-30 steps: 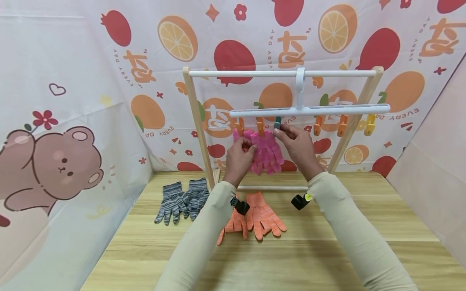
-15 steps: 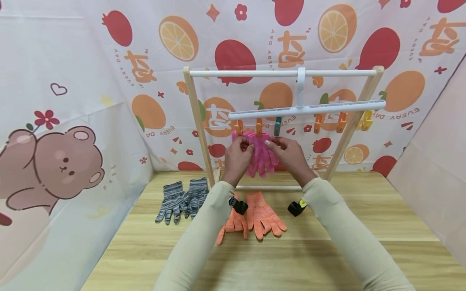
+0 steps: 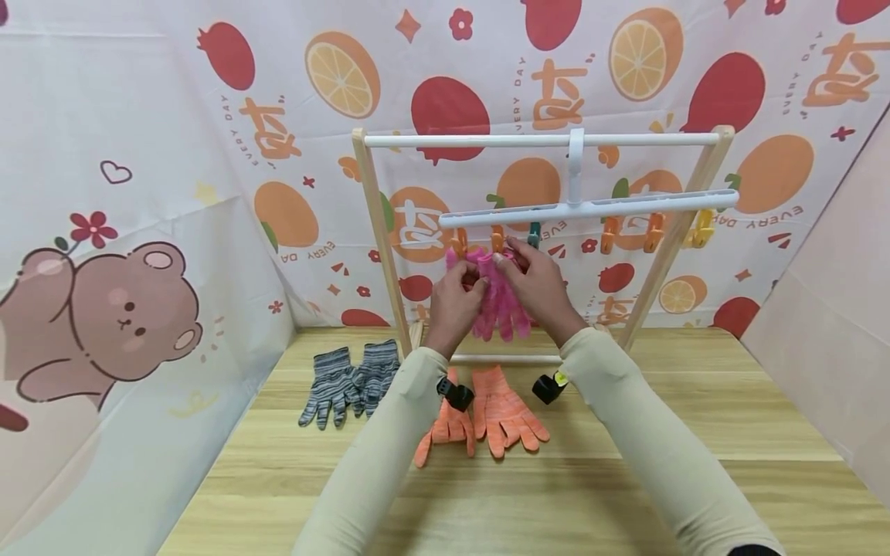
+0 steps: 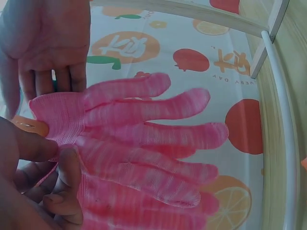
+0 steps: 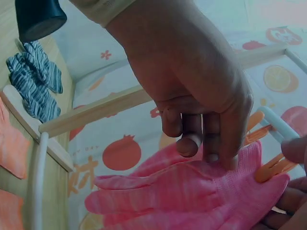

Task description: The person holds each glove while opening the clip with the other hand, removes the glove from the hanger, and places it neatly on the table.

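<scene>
Your left hand point(image 3: 455, 297) pinches the cuff of the pink gloves point(image 3: 497, 297) between thumb and curled fingers point(image 4: 64, 191), just beside an orange clip point(image 4: 29, 127). Your right hand point(image 3: 538, 286) meets the same pair from the other side, its fingers point(image 5: 211, 139) bent down with the tips touching the knit near the cuff; whether they pinch the fabric cannot be told. The pink gloves hang, fingers pointing down, from two orange clips point(image 3: 477, 241) at the left end of the white clip hanger point(image 3: 591, 208), which hooks over the top rail of the wooden rack point(image 3: 542, 140). Further clips point(image 3: 650, 229) hang along the hanger's right half. On the tabletop point(image 3: 626, 479), the orange gloves point(image 3: 487, 417) lie flat beneath your forearms, and the grey striped gloves point(image 3: 351, 378) lie to their left, near the rack's left leg.
</scene>
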`<state>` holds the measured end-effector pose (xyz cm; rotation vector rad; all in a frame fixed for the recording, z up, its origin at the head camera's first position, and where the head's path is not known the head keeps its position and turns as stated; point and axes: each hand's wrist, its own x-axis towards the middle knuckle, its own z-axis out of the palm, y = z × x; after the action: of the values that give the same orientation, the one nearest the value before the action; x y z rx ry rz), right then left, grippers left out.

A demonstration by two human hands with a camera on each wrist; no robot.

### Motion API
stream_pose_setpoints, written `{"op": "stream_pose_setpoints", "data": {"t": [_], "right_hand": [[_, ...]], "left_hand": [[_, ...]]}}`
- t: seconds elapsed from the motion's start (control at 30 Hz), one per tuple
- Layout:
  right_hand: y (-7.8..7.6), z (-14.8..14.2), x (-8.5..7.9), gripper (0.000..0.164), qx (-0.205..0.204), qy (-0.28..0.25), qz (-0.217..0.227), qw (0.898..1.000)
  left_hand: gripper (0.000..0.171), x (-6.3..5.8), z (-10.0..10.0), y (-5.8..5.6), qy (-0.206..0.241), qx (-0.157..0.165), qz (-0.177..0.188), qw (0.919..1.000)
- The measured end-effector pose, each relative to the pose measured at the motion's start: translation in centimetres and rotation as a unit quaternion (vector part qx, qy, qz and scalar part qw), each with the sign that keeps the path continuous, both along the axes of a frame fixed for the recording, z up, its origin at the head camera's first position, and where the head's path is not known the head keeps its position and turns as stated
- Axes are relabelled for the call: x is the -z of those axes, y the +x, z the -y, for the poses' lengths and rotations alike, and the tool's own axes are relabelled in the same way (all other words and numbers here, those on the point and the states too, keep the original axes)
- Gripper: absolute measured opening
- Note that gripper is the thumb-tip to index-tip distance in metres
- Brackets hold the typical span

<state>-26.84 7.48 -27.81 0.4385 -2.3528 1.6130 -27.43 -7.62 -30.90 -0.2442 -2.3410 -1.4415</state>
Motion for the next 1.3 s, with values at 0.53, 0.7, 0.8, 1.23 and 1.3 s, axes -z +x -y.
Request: {"op": "stream_pose_setpoints", "data": {"t": [0.53,0.7,0.8,1.23,1.3], "right_hand": [[-0.6,0.5,-1.6,0.047,-0.041,-0.077,0.007,0.996],[-0.8,0.4,-1.5,0.038,-0.027,-0.085,-0.002,0.996],[-0.8,0.4,-1.5,0.035,-0.017,-0.095,-0.007,0.995],[-0.9,0.5,-1.4,0.029,0.007,-0.141,-0.025,0.99],[-0.9,0.6,-1.3,0.029,0.014,-0.148,-0.022,0.989]], "left_hand": [[0.01,0.2,0.2,0.2,0.005,0.02,0.0,0.9998],[0.01,0.2,0.2,0.2,0.0,0.024,0.001,0.9997],[0.01,0.2,0.2,0.2,-0.001,0.022,-0.001,0.9998],[0.012,0.3,0.3,0.1,0.013,0.035,0.003,0.9993],[0.012,0.4,0.3,0.1,0.014,0.037,0.009,0.9992]]}}
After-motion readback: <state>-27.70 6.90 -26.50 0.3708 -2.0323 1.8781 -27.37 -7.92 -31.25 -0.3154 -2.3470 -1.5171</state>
